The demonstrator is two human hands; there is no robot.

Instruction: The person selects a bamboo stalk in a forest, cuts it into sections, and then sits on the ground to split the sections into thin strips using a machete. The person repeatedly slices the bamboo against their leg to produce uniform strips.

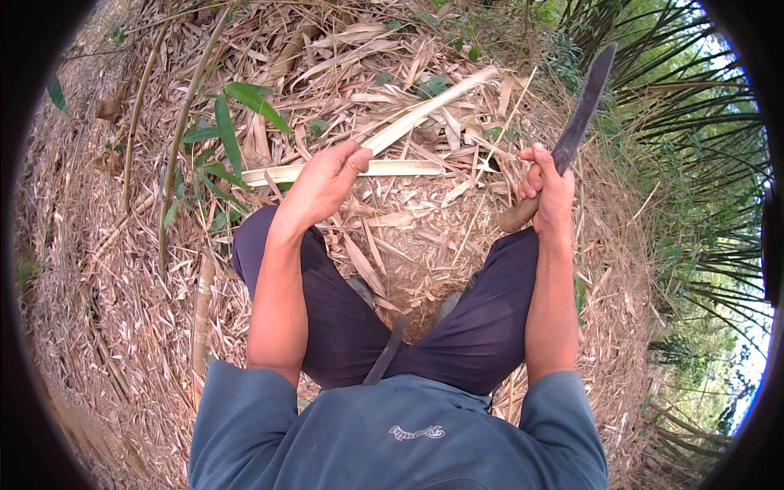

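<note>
My left hand (325, 184) is closed, with its fingers around the near end of a pale split bamboo strip (429, 109). The strip slants away from me to the upper right, over the leaf litter. A second pale bamboo strip (400, 168) lies crosswise on the ground, partly hidden behind that hand. In my right hand (554, 194) is a machete (585, 110), gripped by its wooden handle. Its dark blade points up and away to the right, apart from both strips. Both hands are out in front of my bent knees.
Dry leaves (408, 233) cover the ground around me. At left, thin upright stems (181, 139) stand beside green leaves (230, 131). Green undergrowth and dark bamboo stalks (694, 90) line the right side. A dark strap-like piece (385, 353) lies between my thighs.
</note>
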